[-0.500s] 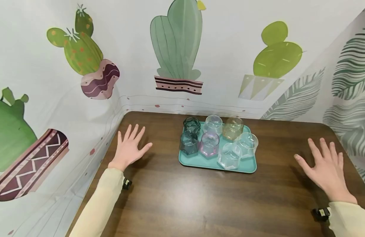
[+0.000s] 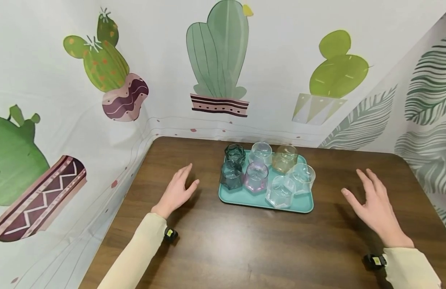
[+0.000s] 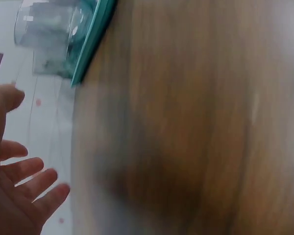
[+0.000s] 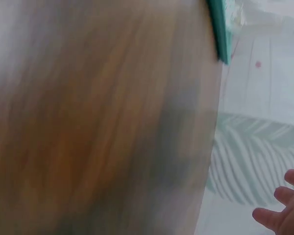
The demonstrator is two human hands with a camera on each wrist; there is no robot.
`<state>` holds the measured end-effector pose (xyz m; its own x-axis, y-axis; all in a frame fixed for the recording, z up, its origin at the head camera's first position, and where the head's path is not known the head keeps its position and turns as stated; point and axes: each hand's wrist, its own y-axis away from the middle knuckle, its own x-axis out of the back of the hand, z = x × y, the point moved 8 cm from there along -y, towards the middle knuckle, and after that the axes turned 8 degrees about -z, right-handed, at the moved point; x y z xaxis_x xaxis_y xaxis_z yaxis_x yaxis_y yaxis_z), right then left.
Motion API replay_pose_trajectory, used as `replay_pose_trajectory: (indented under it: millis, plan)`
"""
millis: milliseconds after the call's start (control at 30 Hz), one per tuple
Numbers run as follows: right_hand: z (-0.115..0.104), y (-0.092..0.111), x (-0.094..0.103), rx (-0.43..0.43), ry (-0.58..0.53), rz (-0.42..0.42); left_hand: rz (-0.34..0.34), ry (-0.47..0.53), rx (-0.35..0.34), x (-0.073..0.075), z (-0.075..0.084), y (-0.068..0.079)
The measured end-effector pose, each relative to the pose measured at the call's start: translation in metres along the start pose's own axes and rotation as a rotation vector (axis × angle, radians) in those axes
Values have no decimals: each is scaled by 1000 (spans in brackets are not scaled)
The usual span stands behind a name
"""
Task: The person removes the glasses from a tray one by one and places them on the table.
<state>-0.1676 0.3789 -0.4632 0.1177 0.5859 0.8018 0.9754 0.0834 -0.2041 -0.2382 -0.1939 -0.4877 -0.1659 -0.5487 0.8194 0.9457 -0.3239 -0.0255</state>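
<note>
A teal tray carries several drinking glasses. On its left side are a dark green glass and a smoky blue-grey glass. A pale purple glass stands beside them, with a clear glass and an amber glass behind. Two more clear glasses are at the right, one a faceted glass at the front. To the left of the tray, my left hand holds nothing, its thumb spread from the fingers. Farther off on the right, my right hand is likewise bare, fingers extended.
The brown wooden table meets a white cloth backdrop printed with cacti and leaves at the back and sides. Each wrist wears a small black camera, such as the left camera.
Both hands have moved inward, the left one to the right and the right one to the left, each nearer the tray. The left palm has turned more toward the tray. Tray and glasses stay in place.
</note>
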Motion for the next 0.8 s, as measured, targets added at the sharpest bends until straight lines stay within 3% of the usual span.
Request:
replay_pose_trajectory:
  millis: [167, 500, 800]
  plan:
    - [-16, -5, -11, 16, -66, -23, 28, 171, -10, -17, 13, -1]
    - [-38, -18, -33, 71, -171, -30, 4, 523, 93, -53, 24, -10]
    - [-54, -27, -49, 113, -239, -65, -16, 613, 96, -71, 31, -17]
